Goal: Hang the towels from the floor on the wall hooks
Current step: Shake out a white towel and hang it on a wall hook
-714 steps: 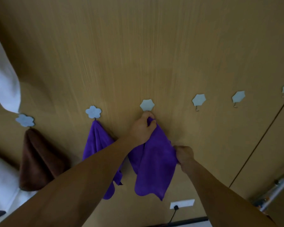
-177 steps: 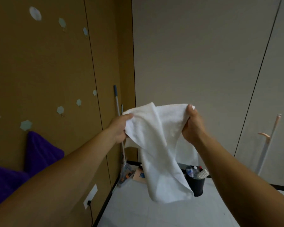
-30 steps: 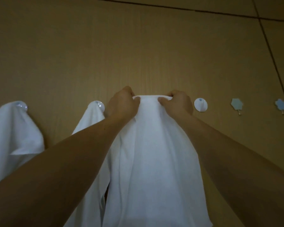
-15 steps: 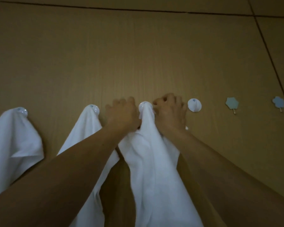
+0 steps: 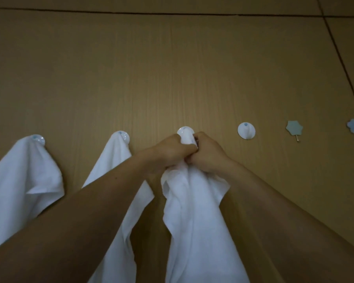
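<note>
Both bare forearms are stretching up and forward, converging from the lower corners. The left hand (image 5: 170,153) and the right hand (image 5: 208,157) are pressing together, knuckles touching. Both are curling their fingers (image 5: 199,137) round the gathered top of the towel (image 5: 192,211), bunching it between them. The wrists are lying roughly in line with the forearms, backs of the hands facing the camera.

Left hand (image 5: 170,149) and right hand (image 5: 206,154) now close in together, bunching white towel (image 5: 194,211) just below round hook (image 5: 184,130); fingers now curled.
</note>
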Demonstrator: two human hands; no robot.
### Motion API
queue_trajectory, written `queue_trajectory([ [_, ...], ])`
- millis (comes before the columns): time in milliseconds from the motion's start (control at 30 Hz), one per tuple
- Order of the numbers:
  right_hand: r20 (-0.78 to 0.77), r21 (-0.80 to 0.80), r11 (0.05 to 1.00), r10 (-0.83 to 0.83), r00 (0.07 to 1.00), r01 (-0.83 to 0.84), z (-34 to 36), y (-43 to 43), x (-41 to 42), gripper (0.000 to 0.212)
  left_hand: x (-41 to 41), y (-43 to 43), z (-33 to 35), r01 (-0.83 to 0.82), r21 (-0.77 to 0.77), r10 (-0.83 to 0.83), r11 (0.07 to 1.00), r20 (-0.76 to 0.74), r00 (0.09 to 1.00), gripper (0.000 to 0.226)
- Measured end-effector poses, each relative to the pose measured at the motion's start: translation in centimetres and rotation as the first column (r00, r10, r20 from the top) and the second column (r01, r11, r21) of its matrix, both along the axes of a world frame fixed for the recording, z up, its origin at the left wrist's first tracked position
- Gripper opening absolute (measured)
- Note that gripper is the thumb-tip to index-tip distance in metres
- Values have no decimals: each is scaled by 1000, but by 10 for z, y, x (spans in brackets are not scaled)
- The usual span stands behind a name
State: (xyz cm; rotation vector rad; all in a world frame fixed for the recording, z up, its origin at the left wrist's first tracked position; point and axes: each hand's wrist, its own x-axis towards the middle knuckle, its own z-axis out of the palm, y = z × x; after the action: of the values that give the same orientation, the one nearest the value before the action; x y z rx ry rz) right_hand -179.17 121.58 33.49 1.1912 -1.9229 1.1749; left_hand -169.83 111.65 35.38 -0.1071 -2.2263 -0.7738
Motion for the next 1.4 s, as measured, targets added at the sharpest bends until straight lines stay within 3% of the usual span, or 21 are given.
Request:
queue_trajectory([
  [100,18,79,996,-34,999,32,-7,1,0,55,0,-2,-23,67,-137,-78,988,-71,994,24],
  [167,76,58,995,75,994,-79,-14,5,-4,44,1,-17,-42,167,-179,-170,970,-4,985,48],
  [267,106,82,977,188,976,-197,-24,17,-9,46,6,-38,-65,76,-178,-42,981,185,982,80],
  [367,107,86,976,190,976,-199,-31,26,-13,48,11,-41,-81,-6,-266,127,964,442,888,68],
  [467,109,93,977,181,977,-192,-34,28,-18,39,18,-35,-67,12,-242,110,970,484,868,65],
  [533,99,74,985,148,984,-156,-34,26,-20,36,20,-22,-45,-5,-179,80,984,412,908,63],
  [633,34,-18,996,87,996,-87,-36,21,-16,58,12,-7,-16,-217,-78,219,973,23,975,73],
  [700,10,-67,993,96,995,-95,-38,14,-14,63,0,-1,-10,-235,-50,224,971,-163,961,63],
  [800,68,-94,985,153,986,-146,-42,3,-14,36,-21,2,-21,-168,-51,157,984,-182,971,13],
  [833,92,-119,979,178,980,-166,-44,1,-14,30,-26,-1,-28,-125,-22,119,992,-177,977,7],
  [900,114,-159,968,214,970,-195,-50,-1,-12,19,-30,-6,-45,-83,3,81,997,-228,970,15],
  [1100,131,-226,960,201,971,-168,-74,0,4,22,-25,-21,-88,-16,4,17,1000,-336,942,34],
  [1200,157,-267,960,129,979,-84,-100,1,21,55,-25,-23,-117,74,73,-41,995,-383,923,36],
  [1400,187,-291,953,-33,982,87,-177,7,59,74,-19,-31,-195,277,181,-216,944,-296,931,59],
])
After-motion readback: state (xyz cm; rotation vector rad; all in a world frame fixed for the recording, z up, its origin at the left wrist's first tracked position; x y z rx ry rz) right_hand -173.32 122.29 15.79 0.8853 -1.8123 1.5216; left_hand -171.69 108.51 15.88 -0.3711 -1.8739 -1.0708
